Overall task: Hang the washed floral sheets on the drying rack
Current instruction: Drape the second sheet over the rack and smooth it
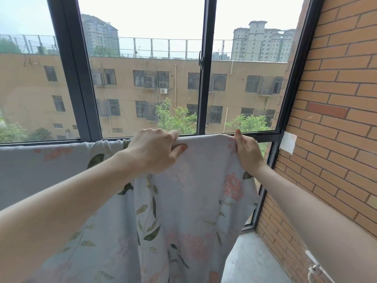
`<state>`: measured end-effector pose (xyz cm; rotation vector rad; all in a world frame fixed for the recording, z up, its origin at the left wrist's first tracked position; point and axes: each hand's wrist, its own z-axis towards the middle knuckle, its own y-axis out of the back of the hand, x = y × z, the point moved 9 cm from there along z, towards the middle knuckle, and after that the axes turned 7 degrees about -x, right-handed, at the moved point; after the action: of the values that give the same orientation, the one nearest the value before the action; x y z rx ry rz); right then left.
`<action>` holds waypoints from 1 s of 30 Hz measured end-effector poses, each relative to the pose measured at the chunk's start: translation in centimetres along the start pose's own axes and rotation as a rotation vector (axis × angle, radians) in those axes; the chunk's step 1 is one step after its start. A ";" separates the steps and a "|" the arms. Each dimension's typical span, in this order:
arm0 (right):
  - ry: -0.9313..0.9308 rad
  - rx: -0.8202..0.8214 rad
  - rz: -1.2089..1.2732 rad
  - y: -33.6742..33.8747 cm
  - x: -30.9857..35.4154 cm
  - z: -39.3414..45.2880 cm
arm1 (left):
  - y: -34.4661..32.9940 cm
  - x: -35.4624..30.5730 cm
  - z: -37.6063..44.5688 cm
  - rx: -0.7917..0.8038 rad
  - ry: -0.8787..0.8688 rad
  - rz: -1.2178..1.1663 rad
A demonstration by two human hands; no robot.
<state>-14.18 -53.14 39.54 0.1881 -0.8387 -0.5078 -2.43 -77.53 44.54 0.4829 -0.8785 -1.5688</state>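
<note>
Both hands held the floral sheet's top edge by the window.

The left hand gripped the floral sheet with fingers curled over its folded top at 12 o'clock; the right hand pinched the edge toward 2 o'clock. The sheet hung down before the window frame, brick wall at 3 o'clock.

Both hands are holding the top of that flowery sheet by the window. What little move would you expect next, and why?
Probably the right hand draws its corner toward the brick wall. The floral sheet is gathered into folds below the left hand, which grips the top fold, so it likely wants spreading.
</note>
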 end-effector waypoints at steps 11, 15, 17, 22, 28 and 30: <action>-0.109 0.079 -0.059 -0.1 0.7 -0.2 | 0.8 3.6 -1.3 -0.025 0.002 -0.035; -0.139 0.019 -0.094 0.1 0.8 -0.1 | 1.7 7.8 -4.1 -0.063 0.073 -0.016; -0.125 -0.028 -0.111 -0.2 1.6 -0.5 | 2.3 9.0 -5.1 -0.065 0.106 0.025; 0.416 -0.128 -0.074 -2.5 11.5 -3.6 | 2.0 9.0 -5.2 -0.034 0.125 0.063; 0.487 0.187 -0.135 -10.5 17.4 -6.1 | 1.7 8.4 -4.8 -0.023 0.140 0.056; 0.506 0.152 -0.251 -11.0 17.0 -5.8 | 1.8 9.3 -5.1 -0.036 0.149 0.053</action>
<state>-4.21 -71.36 43.07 0.5428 -0.3581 -0.5971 0.61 -87.85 44.33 0.5393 -0.7428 -1.4780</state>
